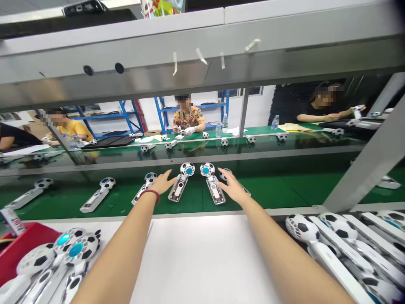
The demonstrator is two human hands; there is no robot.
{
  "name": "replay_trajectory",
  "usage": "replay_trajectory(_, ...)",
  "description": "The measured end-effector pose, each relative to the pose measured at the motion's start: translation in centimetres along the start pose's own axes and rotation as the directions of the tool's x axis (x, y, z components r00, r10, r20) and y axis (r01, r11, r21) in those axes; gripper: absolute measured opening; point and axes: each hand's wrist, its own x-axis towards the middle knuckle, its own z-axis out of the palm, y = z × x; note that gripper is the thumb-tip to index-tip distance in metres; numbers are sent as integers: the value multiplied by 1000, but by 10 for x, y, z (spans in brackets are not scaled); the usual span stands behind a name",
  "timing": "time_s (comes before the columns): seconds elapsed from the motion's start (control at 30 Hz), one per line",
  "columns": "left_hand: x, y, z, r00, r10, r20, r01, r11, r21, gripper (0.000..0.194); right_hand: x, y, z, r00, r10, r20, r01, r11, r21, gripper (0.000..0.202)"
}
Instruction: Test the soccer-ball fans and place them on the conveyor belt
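Both my arms reach out over the green conveyor belt (278,185). My left hand (163,183) has its fingers apart and holds nothing. Just right of it lies a handheld fan (179,189) with a soccer-ball head and a blue centre; another similar fan (149,179) is partly covered by that hand. My right hand (234,186) is open too, its thumb beside or touching a second fan (215,191) with a clear-looking handle; I cannot tell which. Behind the right hand, one more fan (226,174) is mostly hidden.
White worktop (202,257) lies before me. Fans are piled at right (335,261) and at left (76,249), by a red bin (34,236). A metal post (363,160) and overhead shelf (202,46) frame the belt. Several people sit opposite.
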Motion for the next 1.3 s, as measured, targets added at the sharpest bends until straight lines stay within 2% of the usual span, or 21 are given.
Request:
replay_trajectory(0.07,1,-23,2,984,-168,-53,169,985,24,54,0,16,-12,993,88,-72,-94,992,-87,53)
replay_trajectory(0.17,-7,-58,7,908,-407,-99,408,913,-8,55,1,36,-23,955,264,-138,-286,943,-173,53)
replay_trajectory(0.2,-9,-67,8,891,-448,-80,446,894,-36,53,2,40,-24,938,318,-135,-340,921,-190,53)
replay_trajectory(0.27,-12,-80,10,882,-471,-14,467,878,-104,47,3,45,-25,900,420,-117,-436,875,-210,59)
replay_trajectory(0.33,-11,-83,11,888,-458,36,457,870,-187,44,3,45,-24,855,507,-110,-518,829,-209,76)
replay_trajectory(0.4,-12,-78,12,888,-455,66,454,844,-285,42,1,44,-26,826,555,-94,-563,808,-176,88)
replay_trajectory(0.5,-21,-60,15,878,-465,113,461,758,-462,36,-2,38,-31,838,538,-84,-543,839,-41,90)
replay_trajectory(0.6,-42,-35,21,899,-423,113,382,633,-673,46,-6,21,-35,887,442,-133,-425,894,139,82)
replay_trajectory(0.7,-68,-8,20,947,-321,30,200,511,-836,48,-13,-11,-34,934,330,-134,-276,909,313,87)
replay_trajectory(0.77,-83,8,12,971,-235,-33,58,371,-927,63,-20,-37,-31,966,241,-90,-160,837,524,98)
replay_trajectory(0.83,-94,20,0,981,-168,-93,-59,195,-979,82,-28,-62,-28,987,153,-54,-69,699,712,106)
replay_trajectory(0.9,-102,29,-14,979,-138,-148,-137,87,-987,89,-36,-82,-28,994,111,-15,-56,603,796,104)
replay_trajectory(1.03,-109,35,-37,965,-132,-227,-217,86,-972,83,-45,-105,-33,991,120,63,-118,528,841,87)
replay_trajectory(1.17,-111,35,-50,945,-244,-220,-207,76,-975,78,-48,-113,-40,992,117,45,-102,547,831,82)
replay_trajectory(1.3,-112,33,-55,925,-248,-289,-235,226,-945,87,-48,-117,-45,991,103,89,-132,573,809,79)
